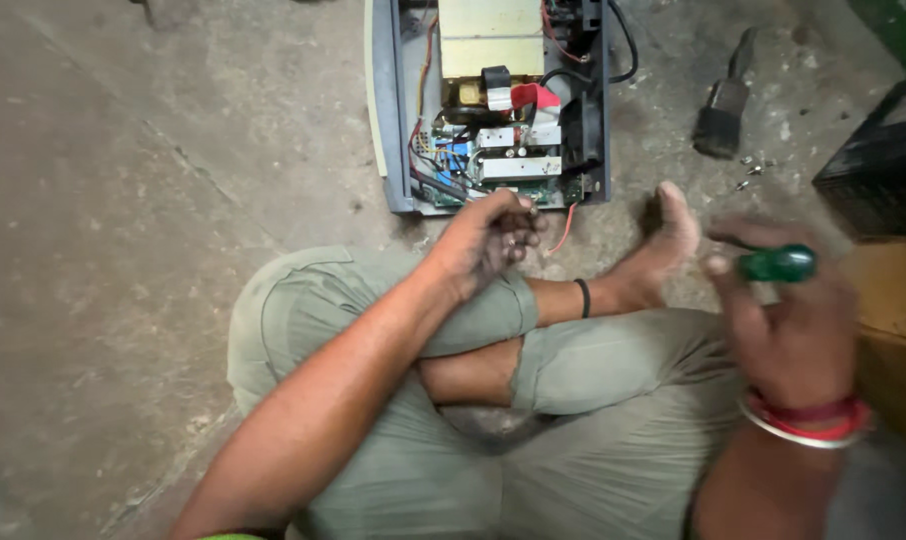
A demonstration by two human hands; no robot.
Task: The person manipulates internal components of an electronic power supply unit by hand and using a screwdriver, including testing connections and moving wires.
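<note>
I sit cross-legged on a concrete floor. An opened grey electronic unit (493,110) lies in front of my knees, its circuit board, wires and transformer exposed. My left hand (488,238) rests on my left knee at the unit's near edge, fingers curled around what looks like small screws. My right hand (788,320), blurred, is raised at the right and grips a green-handled screwdriver (778,263). Red and white bangles circle that wrist.
A dark brush (723,105) lies on the floor at the upper right, with a few loose screws (751,170) near it. A black crate (878,165) and a brown box (898,300) stand at the right edge. My bare foot (663,240) points toward the unit.
</note>
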